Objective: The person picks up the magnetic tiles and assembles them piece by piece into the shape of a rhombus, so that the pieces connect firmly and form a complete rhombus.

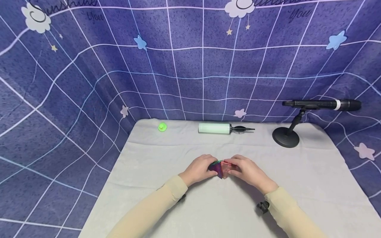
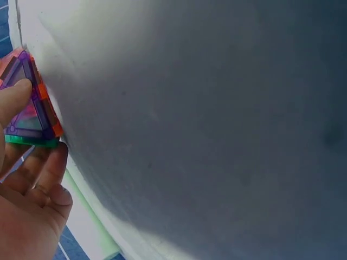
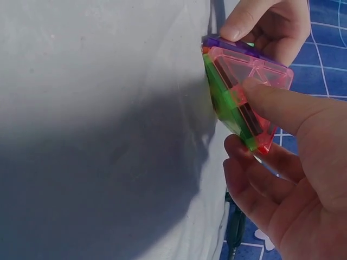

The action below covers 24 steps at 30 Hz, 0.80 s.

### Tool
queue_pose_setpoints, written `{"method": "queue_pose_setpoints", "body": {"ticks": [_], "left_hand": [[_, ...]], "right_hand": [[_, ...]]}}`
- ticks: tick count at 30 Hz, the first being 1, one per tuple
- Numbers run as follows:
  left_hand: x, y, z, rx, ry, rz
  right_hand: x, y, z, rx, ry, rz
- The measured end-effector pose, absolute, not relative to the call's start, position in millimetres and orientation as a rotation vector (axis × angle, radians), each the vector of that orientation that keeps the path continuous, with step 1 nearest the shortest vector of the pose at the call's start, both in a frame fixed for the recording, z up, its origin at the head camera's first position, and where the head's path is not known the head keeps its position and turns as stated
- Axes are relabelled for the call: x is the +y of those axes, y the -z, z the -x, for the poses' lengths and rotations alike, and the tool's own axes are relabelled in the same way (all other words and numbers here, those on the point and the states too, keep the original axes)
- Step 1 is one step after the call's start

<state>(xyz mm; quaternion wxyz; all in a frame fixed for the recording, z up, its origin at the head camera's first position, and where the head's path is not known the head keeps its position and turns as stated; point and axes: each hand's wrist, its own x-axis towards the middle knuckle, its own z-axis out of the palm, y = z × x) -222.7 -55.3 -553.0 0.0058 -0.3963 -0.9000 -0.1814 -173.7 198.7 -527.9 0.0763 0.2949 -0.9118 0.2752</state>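
Both hands hold one small built shape of see-through magnetic tiles above the white cloth. In the head view my left hand (image 1: 200, 169) grips its purple side (image 1: 216, 168), and my right hand (image 1: 249, 171) pinches the pink side (image 1: 226, 169). Seen from the left wrist, the thumb presses a purple triangular tile (image 2: 26, 120), with an orange tile (image 2: 50, 111) beside it and a green edge (image 2: 32, 141) at the fingertips. The right wrist view shows the right thumb on a pink triangular tile (image 3: 277, 77), fingers by the corner where it meets a green tile (image 3: 223, 100).
Along the back of the white-covered table (image 1: 148, 198) lie a small bright green toy (image 1: 162, 127) and a pale green hand pump (image 1: 214, 128). At the back right stands a black microphone (image 1: 319, 104) on a round-based stand (image 1: 285, 137). Blue patterned fabric (image 1: 184, 66) surrounds the table.
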Motion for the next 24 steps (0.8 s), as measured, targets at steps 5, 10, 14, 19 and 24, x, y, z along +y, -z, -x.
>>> {"method": "queue_pose_setpoints", "body": {"ticks": [5,10,14,19,24], "left_hand": [[-55.3,551.7,222.2,-2.830,0.558,1.236],[-56.2,551.2,222.2,-2.833,0.557,1.232],[-57.7,552.2,222.8,-2.826,0.551,1.236],[-59.5,552.1,223.0,-2.838,0.552,1.239],[-68.4,550.6,226.1,-2.833,0.535,1.235]], "right_hand": [[196.4,530.2,174.3,-2.698,-0.807,-0.884],[195.2,531.0,175.1,-2.740,-0.819,-0.855],[195.2,530.6,175.4,-2.784,-0.841,-0.827],[195.9,529.9,174.7,-2.811,-0.844,-0.799],[201.7,530.3,173.3,-2.782,-0.826,-0.783]]}}
